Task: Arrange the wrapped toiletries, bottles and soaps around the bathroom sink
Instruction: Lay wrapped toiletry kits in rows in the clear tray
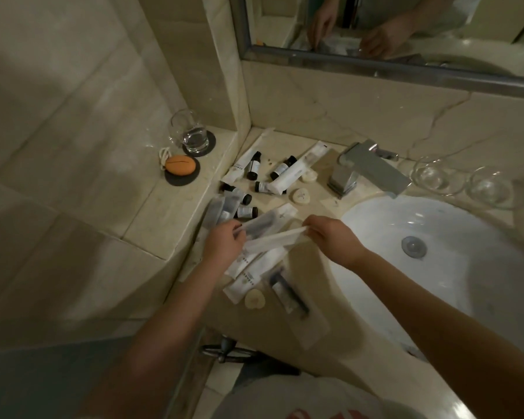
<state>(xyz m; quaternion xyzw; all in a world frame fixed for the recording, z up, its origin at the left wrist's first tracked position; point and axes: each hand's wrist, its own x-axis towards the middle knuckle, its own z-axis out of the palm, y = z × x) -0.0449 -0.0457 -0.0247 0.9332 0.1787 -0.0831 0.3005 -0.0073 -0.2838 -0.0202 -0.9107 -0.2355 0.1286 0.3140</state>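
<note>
White packet (274, 239): long, wrapped, held off the counter between both hands, tilted up toward the right hand.
Right hand (335, 238): fingertips pinched together on the packet's upper end; palm down, forearm over the basin rim.
Left hand (224, 246): fingers curled around the packet's lower end along with a clutch of other clear-wrapped packets (224, 208); the exact count in this grip cannot be told.
Just below the left hand: two white tubes (248, 275) lying side by side on the counter, printed faces up.
Below those, toward the counter's near edge: round pale soap (254, 298), and beside it a clear sleeve with a dark item inside (288, 293).
Beyond the fingers: small dark bottles (253, 165) scattered on their sides, some touching a long white wrapped tube (298, 167).
Beyond the right fingers: second soap (300, 195), a third (310, 176) near the tap base.
Tap (366, 170): chrome, square, spout over the sink (436, 225).
Right of the tap: two empty glasses (463, 182), touching or nearly so.
Ledge, far left of the left hand: glass with water (191, 134) on a dark coaster; orange soap (180, 164) with cord on a second coaster.
Mirror (406, 40): both hands reflected, blurred.
</note>
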